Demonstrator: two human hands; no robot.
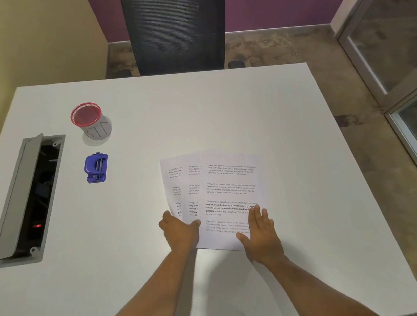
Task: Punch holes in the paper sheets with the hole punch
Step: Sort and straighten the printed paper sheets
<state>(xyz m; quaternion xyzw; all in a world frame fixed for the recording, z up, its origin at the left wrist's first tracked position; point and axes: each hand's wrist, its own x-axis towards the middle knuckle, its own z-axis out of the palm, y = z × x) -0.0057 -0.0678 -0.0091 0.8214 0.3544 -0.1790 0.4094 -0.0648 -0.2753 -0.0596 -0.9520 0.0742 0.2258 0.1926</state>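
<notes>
Three printed paper sheets (221, 182) lie fanned out and overlapping on the white table (222, 108), right of centre. My left hand (180, 232) rests on the sheets' lower left corner, thumb on top of the paper, fingers curled at the edge. My right hand (261, 233) lies flat, fingers together, on the lower right part of the top sheet. A blue hole punch (96, 168) stands on the table well to the left of the sheets, apart from both hands.
A red-rimmed mesh cup (91, 123) stands behind the hole punch. An open grey cable box (26, 200) is set into the table at the left. A black mesh chair (175, 24) stands beyond the far edge. Glass panels (406, 57) are at the right.
</notes>
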